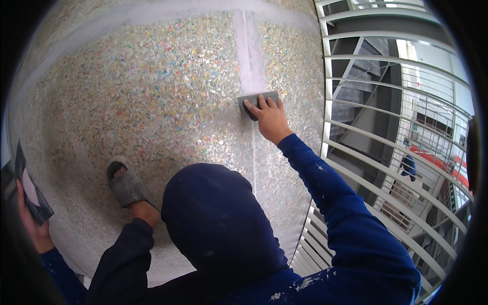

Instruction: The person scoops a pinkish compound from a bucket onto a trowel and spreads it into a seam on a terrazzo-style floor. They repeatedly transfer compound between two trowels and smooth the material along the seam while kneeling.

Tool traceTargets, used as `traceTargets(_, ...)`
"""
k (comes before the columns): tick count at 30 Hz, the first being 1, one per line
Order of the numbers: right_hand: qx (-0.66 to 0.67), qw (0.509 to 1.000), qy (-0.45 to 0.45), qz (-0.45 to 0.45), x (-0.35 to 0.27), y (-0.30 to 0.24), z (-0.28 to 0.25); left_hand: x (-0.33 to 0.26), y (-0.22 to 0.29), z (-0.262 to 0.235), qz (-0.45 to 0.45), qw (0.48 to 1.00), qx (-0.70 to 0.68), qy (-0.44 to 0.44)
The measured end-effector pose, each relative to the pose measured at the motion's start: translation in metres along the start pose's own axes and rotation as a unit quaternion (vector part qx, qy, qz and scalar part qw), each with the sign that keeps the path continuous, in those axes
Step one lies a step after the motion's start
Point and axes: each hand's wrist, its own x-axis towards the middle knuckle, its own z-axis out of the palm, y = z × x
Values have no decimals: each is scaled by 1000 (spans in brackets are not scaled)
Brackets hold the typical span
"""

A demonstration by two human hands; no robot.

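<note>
Near twelve o'clock, the dark grey, flat rectangular blade (253, 98) on the multicoloured speckled floor (168, 86) looks light, stiff and best held across its back, where the right hand (273, 122) grasps it, fingers part-spread, while near nine o'clock the left hand's (34, 226) half-curled grip grasps a black, flat plate (41, 212) with pale pink paste (30, 190)

Two hands: left hand (33, 229) far left, right hand (272, 121) near centre. One grey scraper (251, 97), upper centre. One slide sandal (127, 187), lower left.

Soft light is brightest beyond the bowed railing (366, 34); corners are black.
</note>
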Motion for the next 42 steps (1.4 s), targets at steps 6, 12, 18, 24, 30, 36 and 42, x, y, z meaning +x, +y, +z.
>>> traceTargets(6, 17, 1000, 1, 21, -53, -28, 29, -4, 7, -3, 5, 997, 13, 73)
traceTargets(12, 52, 996, -59, 46, -52, -16, -9, -15, 10, -15, 26, 1000, -13, -2)
traceTargets(18, 104, 991, 60, 57, 168, 75, -71, -30, -1, -50, 64, 998, -22, 2)
traceTargets(24, -25, 989, -69, 127, 298, 96, -112, -51, -5, -84, 75, 994, -38, 73)
traceTargets(30, -23, 995, -35, 87, 296, 84, -98, -62, -8, -96, 75, 986, -44, 144)
traceTargets(36, -10, 993, -84, 80, 246, 67, -91, -54, -7, -71, 123, 978, 12, 166)
traceTargets(42, 15, 991, -117, 66, 158, 40, -78, -35, 10, -18, 102, 983, -47, 144)
